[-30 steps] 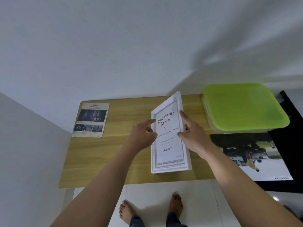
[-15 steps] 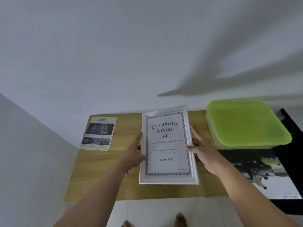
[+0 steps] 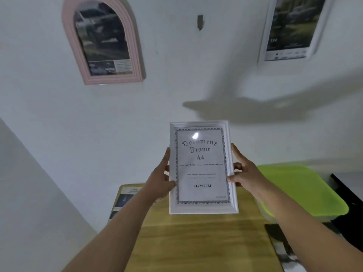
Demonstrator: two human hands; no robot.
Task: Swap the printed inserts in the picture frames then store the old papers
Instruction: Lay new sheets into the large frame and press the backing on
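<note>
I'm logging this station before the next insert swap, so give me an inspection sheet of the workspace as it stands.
Surface: wooden table, bare at the middle.
Job's things: white frame with a "Document Frame A4" insert, held upright above the table; pink arched frame and white wall frame hang on the wall.
Clutter: printed sheet at the table's left edge; green-lidded box on the right.
Grips: left hand and right hand clasp the frame's side edges.
Cables: nothing seen.
Surroundings: bare wall hook between the hung frames.

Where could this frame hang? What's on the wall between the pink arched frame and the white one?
Only a small wall hook, seen in the head view.
</note>
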